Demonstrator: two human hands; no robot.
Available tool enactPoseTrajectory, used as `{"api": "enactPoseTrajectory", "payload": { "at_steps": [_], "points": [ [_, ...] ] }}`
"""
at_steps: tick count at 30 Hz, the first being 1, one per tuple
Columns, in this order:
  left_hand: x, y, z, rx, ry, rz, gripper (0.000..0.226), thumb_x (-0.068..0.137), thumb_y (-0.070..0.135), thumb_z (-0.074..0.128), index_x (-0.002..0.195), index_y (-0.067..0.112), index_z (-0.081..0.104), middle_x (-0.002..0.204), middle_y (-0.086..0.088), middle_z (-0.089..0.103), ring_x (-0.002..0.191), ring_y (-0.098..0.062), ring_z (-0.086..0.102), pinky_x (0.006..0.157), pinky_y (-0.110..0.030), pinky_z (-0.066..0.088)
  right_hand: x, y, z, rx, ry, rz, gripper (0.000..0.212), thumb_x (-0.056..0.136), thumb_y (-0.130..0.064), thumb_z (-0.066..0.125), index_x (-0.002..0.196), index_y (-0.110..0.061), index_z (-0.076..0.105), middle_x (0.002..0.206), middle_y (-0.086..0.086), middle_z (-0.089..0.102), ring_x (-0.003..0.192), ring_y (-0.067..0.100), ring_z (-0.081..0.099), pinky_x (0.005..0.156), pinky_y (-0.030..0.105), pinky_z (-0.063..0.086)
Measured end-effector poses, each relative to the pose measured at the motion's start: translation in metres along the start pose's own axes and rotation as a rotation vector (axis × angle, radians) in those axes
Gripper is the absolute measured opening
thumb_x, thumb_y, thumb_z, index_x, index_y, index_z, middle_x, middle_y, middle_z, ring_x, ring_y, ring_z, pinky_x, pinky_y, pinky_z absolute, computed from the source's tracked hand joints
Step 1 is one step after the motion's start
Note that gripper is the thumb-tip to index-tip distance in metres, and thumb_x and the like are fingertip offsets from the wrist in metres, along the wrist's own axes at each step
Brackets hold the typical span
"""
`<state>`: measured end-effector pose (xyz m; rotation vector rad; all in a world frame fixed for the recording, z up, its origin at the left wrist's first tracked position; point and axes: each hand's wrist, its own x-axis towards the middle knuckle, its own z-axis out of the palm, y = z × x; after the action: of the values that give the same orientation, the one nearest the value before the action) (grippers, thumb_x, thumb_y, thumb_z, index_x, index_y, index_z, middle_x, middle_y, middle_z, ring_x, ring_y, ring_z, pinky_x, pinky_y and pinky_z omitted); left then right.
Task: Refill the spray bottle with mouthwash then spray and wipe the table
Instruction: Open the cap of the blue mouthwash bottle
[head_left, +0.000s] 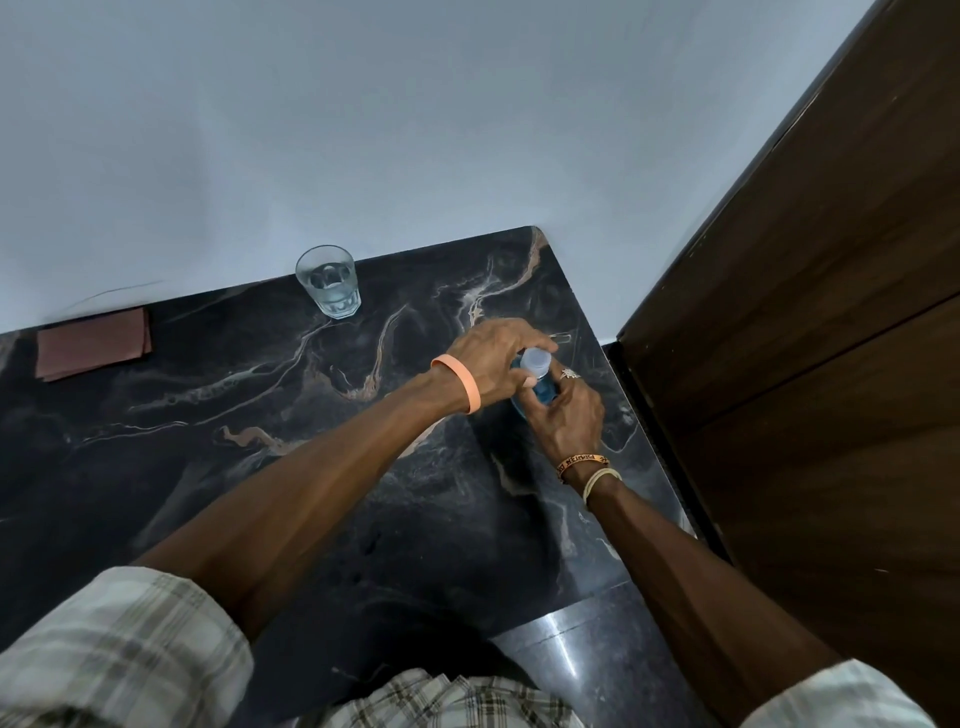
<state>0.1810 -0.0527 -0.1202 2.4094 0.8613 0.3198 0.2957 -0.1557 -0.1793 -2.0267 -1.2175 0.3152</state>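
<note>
Both hands are working at the right edge of the black marble tabletop (260, 467) with pale veins.

- The small clear plastic bottle of blue liquid (543, 388) is standing near the tabletop's far right corner, between the two hands. I cannot tell whether its base is resting on the stone.
- The left hand (493, 358), with a peach rubber wristband (460, 382) on its wrist, is reaching over from the left. Its fingers are curling round the bottle's pale translucent cap (535, 360) and neck, grasping it.
- The right hand (569, 421) is wrapping the bottle's body from the near side, fingers clenched on it. A silver ring (570, 372) is showing on one finger, and orange and cream thread bands (584, 462) are sitting at the wrist.
- A clear faceted drinking glass (328, 283), partly filled with clear liquid, is standing upright at the back edge against the pale grey wall (363, 130), well apart from the bottle.
- A folded reddish-brown cloth (93, 345) is lying flat at the far left, also by the wall.
- A dark brown wooden door (831, 312) is filling the right side.
</note>
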Motion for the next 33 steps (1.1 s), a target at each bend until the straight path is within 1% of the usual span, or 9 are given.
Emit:
{"api": "enactPoseTrajectory", "payload": {
  "at_steps": [2,5,8,10,12,15,18,24,33],
  "points": [
    [0.001,0.000,-0.001,0.017,0.005,-0.050,0.044,0.074,0.032,0.082,0.114,0.025,0.065,0.112,0.000,0.065,0.105,-0.022,0.059,0.093,-0.039,0.049,-0.001,-0.001,0.001,0.012,0.012,-0.017,0.043,0.085,-0.048,0.067,0.115,-0.017,0.068,0.097,0.004,0.073,0.086,0.020,0.068,0.074,0.024,0.049],
    [-0.002,0.000,-0.001,0.011,-0.007,-0.002,0.061,0.072,0.031,0.083,0.128,0.024,0.059,0.123,-0.003,0.060,0.115,-0.021,0.054,0.100,-0.036,0.044,-0.001,-0.002,0.000,0.001,0.003,-0.037,0.043,0.084,-0.047,0.069,0.116,-0.017,0.068,0.098,0.004,0.073,0.086,0.020,0.068,0.073,0.023,0.046],
    [-0.004,-0.001,-0.001,-0.019,-0.018,0.021,0.049,0.078,0.021,0.078,0.125,0.023,0.062,0.122,-0.003,0.063,0.113,-0.022,0.056,0.101,-0.042,0.046,0.000,0.000,0.001,-0.031,-0.009,0.012,0.042,0.085,-0.048,0.068,0.111,-0.016,0.069,0.095,0.007,0.072,0.085,0.025,0.068,0.073,0.034,0.054],
    [-0.004,-0.002,-0.001,0.008,0.003,-0.021,0.045,0.076,0.026,0.080,0.118,0.024,0.064,0.117,-0.001,0.064,0.107,-0.021,0.058,0.096,-0.045,0.050,-0.001,-0.001,0.002,-0.034,-0.006,0.008,0.042,0.085,-0.047,0.069,0.113,-0.017,0.068,0.096,0.005,0.072,0.086,0.022,0.068,0.073,0.030,0.052],
    [-0.005,-0.003,0.000,0.022,-0.008,-0.026,0.058,0.073,0.031,0.082,0.126,0.023,0.059,0.121,-0.002,0.061,0.111,-0.021,0.056,0.100,-0.042,0.047,-0.003,-0.002,0.002,-0.002,0.005,-0.027,0.041,0.084,-0.045,0.072,0.115,-0.018,0.068,0.097,0.004,0.073,0.086,0.019,0.068,0.072,0.023,0.048],
    [-0.008,-0.003,0.000,-0.049,-0.044,0.023,0.075,0.071,0.025,0.082,0.138,0.020,0.050,0.134,-0.006,0.054,0.122,-0.021,0.050,0.105,-0.032,0.036,-0.003,-0.002,0.001,-0.009,-0.011,-0.043,0.042,0.083,-0.041,0.074,0.118,-0.019,0.067,0.100,0.004,0.073,0.088,0.021,0.068,0.076,0.028,0.052],
    [-0.009,-0.005,0.001,-0.117,-0.018,-0.014,0.065,0.075,0.020,0.078,0.135,0.018,0.054,0.133,-0.006,0.058,0.122,-0.022,0.053,0.108,-0.036,0.041,-0.003,-0.003,0.001,-0.009,-0.013,-0.023,0.041,0.085,-0.046,0.072,0.115,-0.018,0.068,0.098,0.003,0.072,0.086,0.019,0.067,0.075,0.028,0.053],
    [-0.005,-0.001,0.001,-0.139,0.050,-0.090,0.040,0.074,0.033,0.081,0.111,0.023,0.068,0.112,0.001,0.070,0.100,-0.017,0.062,0.091,-0.039,0.053,0.001,-0.001,0.000,-0.050,-0.027,0.040,0.039,0.085,-0.047,0.067,0.113,-0.019,0.069,0.095,0.006,0.073,0.085,0.026,0.069,0.074,0.039,0.056],
    [0.011,0.002,0.004,-0.240,0.032,-0.113,0.040,0.071,0.035,0.084,0.106,0.023,0.069,0.103,0.004,0.072,0.092,-0.014,0.065,0.084,-0.034,0.057,0.013,0.004,-0.010,0.024,-0.092,0.098,0.049,0.083,-0.053,0.068,0.116,-0.016,0.067,0.104,0.007,0.073,0.091,0.024,0.070,0.073,0.041,0.060]
  ]
}}
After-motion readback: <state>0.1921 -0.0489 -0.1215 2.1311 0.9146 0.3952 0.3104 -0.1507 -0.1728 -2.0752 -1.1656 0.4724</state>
